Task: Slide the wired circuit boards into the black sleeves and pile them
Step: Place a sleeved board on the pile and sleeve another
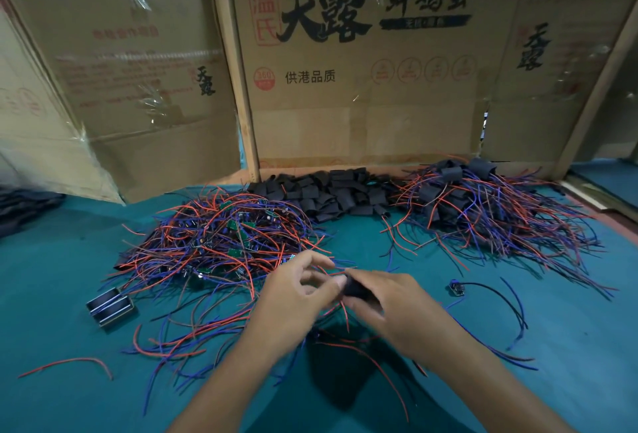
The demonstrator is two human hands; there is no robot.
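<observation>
**Both hands meet on one black sleeve over the table**

Head view: the left hand (298, 289) and right hand (386, 298) come together above the green table (62, 280). The right hand's fingers curl round a black sleeve (355, 289), and the left hand pinches at the sleeve's near end, where red and blue wires trail out below; the board itself is hidden between the fingers, and the hands are slightly blurred.

Left of the hands lies the heap of wired circuit boards (221, 242), small green boards tangled in red and blue leads. Behind the hands, against the cardboard boxes (362, 87), sits the pile of empty black sleeves (328, 194). To the right is the pile of sleeved boards (483, 211), wires fanning outward. A single loose board with black wires (457, 289) lies just right of the right hand. A small metal-sided part (109, 306) rests at the near left edge of the board heap, and a stray red wire (69, 365) lies apart at the lower left.
</observation>
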